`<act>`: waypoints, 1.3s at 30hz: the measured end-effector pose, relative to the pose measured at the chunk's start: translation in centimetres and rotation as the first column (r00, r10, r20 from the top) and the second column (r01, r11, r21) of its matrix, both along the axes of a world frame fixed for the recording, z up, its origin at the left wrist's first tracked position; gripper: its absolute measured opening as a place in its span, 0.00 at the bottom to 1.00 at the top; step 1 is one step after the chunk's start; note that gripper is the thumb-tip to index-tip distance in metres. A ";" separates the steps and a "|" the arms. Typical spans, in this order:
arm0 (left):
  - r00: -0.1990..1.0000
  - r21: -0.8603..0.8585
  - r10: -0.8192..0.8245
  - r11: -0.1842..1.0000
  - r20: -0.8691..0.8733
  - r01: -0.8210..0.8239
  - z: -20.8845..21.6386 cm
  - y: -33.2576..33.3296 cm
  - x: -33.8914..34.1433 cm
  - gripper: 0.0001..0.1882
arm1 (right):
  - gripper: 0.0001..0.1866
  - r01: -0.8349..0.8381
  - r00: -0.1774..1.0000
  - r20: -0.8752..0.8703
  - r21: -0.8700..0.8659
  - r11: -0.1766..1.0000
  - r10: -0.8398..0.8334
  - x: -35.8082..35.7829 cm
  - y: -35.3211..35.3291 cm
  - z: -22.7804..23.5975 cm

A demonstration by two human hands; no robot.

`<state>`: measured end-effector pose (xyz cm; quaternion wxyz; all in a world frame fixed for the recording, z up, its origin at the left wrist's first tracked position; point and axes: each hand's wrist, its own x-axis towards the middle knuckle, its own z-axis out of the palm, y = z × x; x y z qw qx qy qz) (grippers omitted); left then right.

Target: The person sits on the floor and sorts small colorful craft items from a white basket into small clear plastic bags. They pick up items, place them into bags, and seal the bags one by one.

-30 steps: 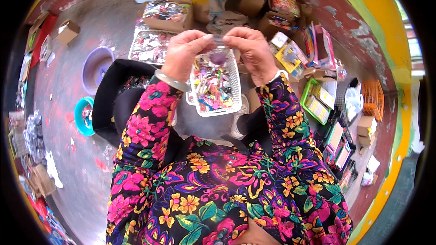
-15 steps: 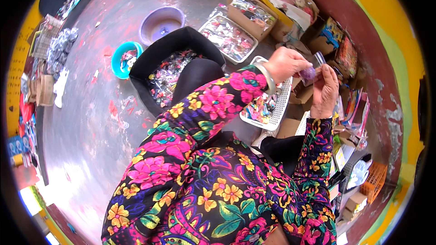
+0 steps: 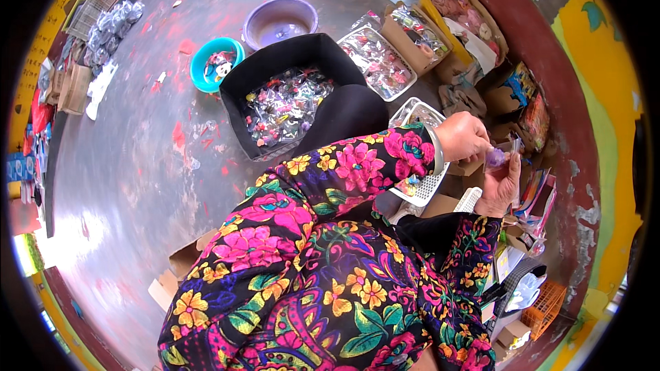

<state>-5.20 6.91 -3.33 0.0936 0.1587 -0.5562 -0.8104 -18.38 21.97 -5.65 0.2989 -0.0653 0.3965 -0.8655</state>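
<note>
My left hand (image 3: 462,139), with a pale bracelet at the wrist, pinches at the near side of a small clear plastic bag (image 3: 512,145). A purple item (image 3: 496,159) shows in the bag; its exact kind is too small to tell. My right hand (image 3: 502,184) grips the bag's other side between thumb and fingers. Both hands are close together, above a white perforated basket (image 3: 434,187) that holds small colourful pieces and is partly covered by my left forearm.
A black fabric bin (image 3: 237,106) full of small bagged pieces stands by my knee. Beyond it are a teal basin (image 3: 199,69), a purple basin (image 3: 314,17) and a white tray (image 3: 410,82) of packets. Cardboard boxes (image 3: 440,62) line the wall; an orange crate (image 3: 546,310) stands at right.
The view has shifted, so the bins sit further right in the picture. Both hands still hold the bag, which now appears lower, with the purple item still in it.
</note>
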 end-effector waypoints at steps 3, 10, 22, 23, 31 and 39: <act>1.000 -0.137 -0.003 0.991 0.013 0.004 0.8 -0.2 0.5 0.08 | 0.02 -0.090 0.995 0.040 0.023 0.996 0.089 -0.2 -0.1 0.1; 0.995 -0.139 0.093 0.985 -0.041 -0.098 1.2 1.0 1.1 0.05 | 0.05 -0.118 0.993 -0.008 0.071 0.990 0.119 0.5 -0.8 0.2; 0.802 -0.048 0.597 0.802 0.014 -0.596 -2.4 -9.7 15.0 0.11 | 0.16 -0.198 0.980 0.022 0.186 0.962 0.198 0.6 0.7 -0.5; 0.766 -0.084 0.640 0.767 0.050 -0.636 -4.1 -11.1 17.1 0.11 | 0.15 -0.192 0.981 0.026 0.205 0.960 0.191 0.5 1.0 -0.8; 0.407 -0.334 0.804 0.563 0.433 -0.756 -16.7 -11.3 31.4 0.08 | 0.11 -0.222 0.974 0.124 0.327 0.919 0.191 0.9 1.0 -1.4; 0.542 -0.141 0.713 0.653 0.444 -0.744 -19.8 -12.0 26.0 0.09 | 0.10 -0.288 0.957 0.152 0.399 0.871 0.247 1.9 0.4 -1.6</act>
